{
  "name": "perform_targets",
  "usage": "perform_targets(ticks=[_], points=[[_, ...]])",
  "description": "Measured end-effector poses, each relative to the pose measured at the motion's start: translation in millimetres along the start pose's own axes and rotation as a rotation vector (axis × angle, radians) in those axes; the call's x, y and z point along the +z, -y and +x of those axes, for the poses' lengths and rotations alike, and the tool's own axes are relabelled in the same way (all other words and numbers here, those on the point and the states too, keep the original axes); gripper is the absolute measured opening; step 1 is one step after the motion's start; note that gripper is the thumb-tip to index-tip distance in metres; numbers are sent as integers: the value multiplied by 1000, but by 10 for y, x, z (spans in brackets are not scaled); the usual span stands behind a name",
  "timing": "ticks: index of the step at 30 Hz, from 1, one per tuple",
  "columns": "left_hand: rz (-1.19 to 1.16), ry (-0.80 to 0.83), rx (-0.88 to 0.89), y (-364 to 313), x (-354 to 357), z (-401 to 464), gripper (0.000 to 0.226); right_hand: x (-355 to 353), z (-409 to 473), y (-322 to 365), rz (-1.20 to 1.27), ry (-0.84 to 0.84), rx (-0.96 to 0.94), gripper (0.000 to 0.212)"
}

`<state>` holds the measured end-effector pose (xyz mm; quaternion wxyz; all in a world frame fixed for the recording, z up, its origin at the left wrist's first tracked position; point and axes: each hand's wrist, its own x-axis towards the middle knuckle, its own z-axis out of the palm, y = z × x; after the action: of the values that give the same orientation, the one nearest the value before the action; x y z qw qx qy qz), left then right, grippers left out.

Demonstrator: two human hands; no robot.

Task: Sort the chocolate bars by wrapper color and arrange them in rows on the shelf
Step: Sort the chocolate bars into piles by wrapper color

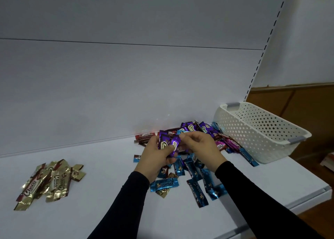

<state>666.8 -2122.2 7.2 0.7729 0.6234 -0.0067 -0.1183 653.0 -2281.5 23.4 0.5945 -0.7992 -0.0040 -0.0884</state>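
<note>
left hand [153, 155] gripping purple bars [167, 143], right hand [200, 144] pinching one

One white perforated basket [262, 130] stands on the shelf [108, 211]. Two hands show, the left hand [155, 157] and the right hand [202, 146]. The gold-wrapped bars [48, 182] number perhaps seven; overlap blurs the count. Blue-wrapped bars [197, 173] number roughly ten, purple-wrapped bars [195, 126] about five.
</note>
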Motion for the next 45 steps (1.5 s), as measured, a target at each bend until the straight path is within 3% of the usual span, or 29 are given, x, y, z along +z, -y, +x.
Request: perform_targets(ticks=[3,6,9,14,21,28,33,35,37,40,45], points=[[-79,-68,-31,-10,-30,27,27,-98,67,-98,-410,-74,-39,17],[-168,-87,-52,-23,-28,40,32,-130,129,-205,-790,75,-14,37],[-206,-68,-40,-31,-14,29,34,-103,143,-242,-900,107,-21,37],[-169,-120,-4,-18,-32,43,44,-106,103,-213,-570,14,9,18],[-144,-131,-8,-60,-14,7,31,-309,36,-46,30,-94,-8,8],[-178,11,-75,-54,34,-28,23,-58,-12,75,149,-33,-15,9],[-190,5,-80,-20,-1,11,35,41,34,40,142,-69,0,14],[-191,-22,-83,-16,-12,29,34,-29,83,-29,-49,-127,-31,10],[-192,-35,-71,-19,-15,31,30,-131,116,-108,-396,-116,-65,10],[-209,-51,-64,-28,-16,33,29,-206,126,-169,-811,113,-61,29],[-245,-84,-65,-43,-25,32,29,-203,187,-170,-958,228,-6,36]])
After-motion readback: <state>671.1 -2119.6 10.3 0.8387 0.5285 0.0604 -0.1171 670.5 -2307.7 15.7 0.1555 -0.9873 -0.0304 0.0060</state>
